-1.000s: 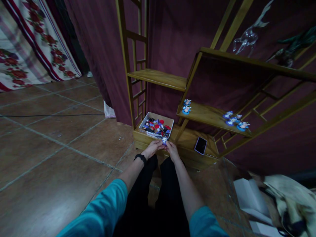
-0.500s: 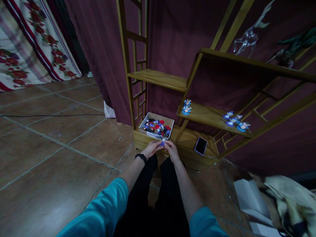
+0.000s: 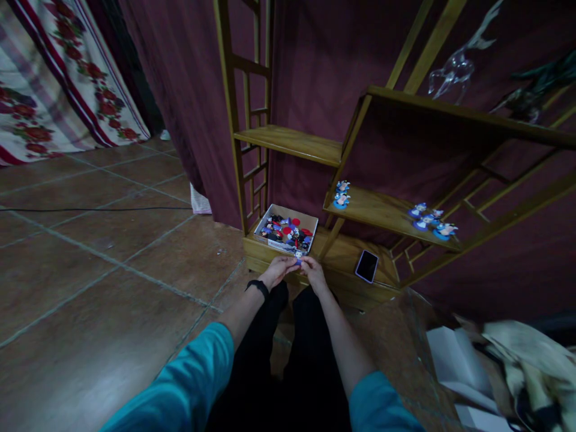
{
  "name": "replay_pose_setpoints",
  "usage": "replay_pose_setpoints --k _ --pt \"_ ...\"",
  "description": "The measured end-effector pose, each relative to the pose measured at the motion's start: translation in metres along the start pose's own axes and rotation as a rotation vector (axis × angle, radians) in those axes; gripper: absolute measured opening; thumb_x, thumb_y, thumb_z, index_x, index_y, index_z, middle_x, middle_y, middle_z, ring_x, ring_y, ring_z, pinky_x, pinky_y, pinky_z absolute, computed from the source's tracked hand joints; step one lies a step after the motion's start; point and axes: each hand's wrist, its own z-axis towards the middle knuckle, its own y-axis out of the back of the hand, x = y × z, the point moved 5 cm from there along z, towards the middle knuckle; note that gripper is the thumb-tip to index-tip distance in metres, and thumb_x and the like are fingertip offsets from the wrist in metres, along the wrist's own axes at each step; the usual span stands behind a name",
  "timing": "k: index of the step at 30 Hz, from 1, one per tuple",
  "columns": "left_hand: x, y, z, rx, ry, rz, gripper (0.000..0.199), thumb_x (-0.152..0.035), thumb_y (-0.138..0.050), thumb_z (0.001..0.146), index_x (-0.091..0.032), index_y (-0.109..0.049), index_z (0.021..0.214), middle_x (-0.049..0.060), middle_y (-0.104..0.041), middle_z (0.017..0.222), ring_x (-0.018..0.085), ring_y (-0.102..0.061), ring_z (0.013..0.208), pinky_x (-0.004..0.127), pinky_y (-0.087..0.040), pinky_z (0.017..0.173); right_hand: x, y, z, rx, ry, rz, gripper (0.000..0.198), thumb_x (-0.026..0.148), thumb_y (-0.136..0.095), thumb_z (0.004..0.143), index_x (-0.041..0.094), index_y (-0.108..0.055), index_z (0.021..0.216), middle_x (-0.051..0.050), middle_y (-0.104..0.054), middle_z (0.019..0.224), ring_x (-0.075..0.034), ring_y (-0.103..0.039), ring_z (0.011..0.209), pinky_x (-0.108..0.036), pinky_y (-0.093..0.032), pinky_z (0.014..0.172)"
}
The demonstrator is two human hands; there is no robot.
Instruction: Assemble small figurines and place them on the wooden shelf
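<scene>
Between my two hands is a small figurine (image 3: 298,257) with a white and purple upper part and a purple base. My left hand (image 3: 279,270) grips it from the left, its fingers closed at the base. From the other side my right hand (image 3: 314,271) pinches it too. Just beyond my hands a shallow cardboard box (image 3: 294,211) holds a jumble of small figures and red, purple and black pieces. Blue-based figurines (image 3: 341,200) stand at the left end of the middle shelf, and several more figurines (image 3: 423,222) stand at its right end.
The wooden shelf unit (image 3: 288,144) rises in front of me against a dark red curtain. A phone (image 3: 366,266) lies on its low board, right of the box. Higher up stands a clear glass deer (image 3: 454,72). White boxes (image 3: 459,360) lie on the floor at right.
The figurine between my hands now shows its white upper part above the purple base, where mostly purple showed before. My hands have stayed nearly in place.
</scene>
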Motion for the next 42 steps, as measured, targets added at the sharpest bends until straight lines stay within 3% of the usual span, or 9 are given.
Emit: replay_pose_setpoints --k 7,13,20,25,32,42 --pt "-0.001 -0.002 -0.001 0.000 -0.003 -0.010 0.011 -0.012 -0.071 0.064 -0.007 -0.065 0.072 0.008 -0.066 0.075 0.013 -0.063 0.073 0.028 -0.049 0.081 0.002 -0.002 -0.004 0.035 0.038 0.049 0.021 0.033 -0.060 0.066 0.021 -0.063 0.082 0.001 -0.063 0.079 -0.012 -0.057 0.066 -0.023 -0.049 0.057" --pt "-0.002 -0.005 -0.003 0.028 -0.061 -0.005 0.024 -0.006 -0.072 0.060 -0.010 -0.063 0.082 0.007 -0.067 0.081 0.013 -0.063 0.074 0.029 -0.047 0.081 0.000 0.002 -0.008 -0.120 -0.007 0.211 0.025 0.036 -0.061 0.067 0.022 -0.060 0.088 0.001 -0.063 0.080 -0.011 -0.058 0.065 -0.026 -0.049 0.063" --pt "0.000 -0.002 0.001 0.050 -0.135 0.083 0.035 -0.010 -0.076 0.052 -0.010 -0.062 0.085 0.007 -0.067 0.085 0.015 -0.061 0.076 0.029 -0.045 0.077 -0.002 0.003 -0.005 -0.114 -0.002 0.114 0.032 0.037 -0.062 0.066 0.021 -0.062 0.094 -0.003 -0.065 0.093 -0.016 -0.060 0.078 -0.029 -0.049 0.069" --pt "0.000 0.000 0.005 0.016 -0.200 0.151 0.036 -0.010 -0.075 0.049 -0.012 -0.063 0.082 0.004 -0.067 0.081 0.013 -0.059 0.074 0.027 -0.043 0.075 -0.001 0.003 -0.004 -0.110 0.034 0.101 0.032 0.034 -0.062 0.064 0.020 -0.063 0.093 -0.003 -0.067 0.092 -0.018 -0.060 0.084 -0.031 -0.049 0.073" --pt "0.002 0.001 0.008 0.005 -0.225 0.193 0.037 -0.008 -0.072 0.049 -0.014 -0.062 0.084 0.003 -0.066 0.078 0.013 -0.058 0.074 0.028 -0.042 0.075 -0.003 0.003 0.000 -0.095 0.084 0.057 0.029 0.027 -0.065 0.062 0.021 -0.063 0.090 -0.002 -0.067 0.091 -0.018 -0.061 0.084 -0.034 -0.046 0.083" --pt "-0.004 -0.002 0.003 -0.011 -0.268 0.311 0.033 -0.009 -0.068 0.053 -0.014 -0.062 0.085 0.002 -0.065 0.079 0.014 -0.058 0.074 0.029 -0.042 0.077 0.001 0.001 -0.002 -0.069 0.064 0.024 0.032 0.028 -0.066 0.062 0.021 -0.062 0.093 -0.003 -0.067 0.094 -0.018 -0.060 0.089 -0.033 -0.045 0.084"
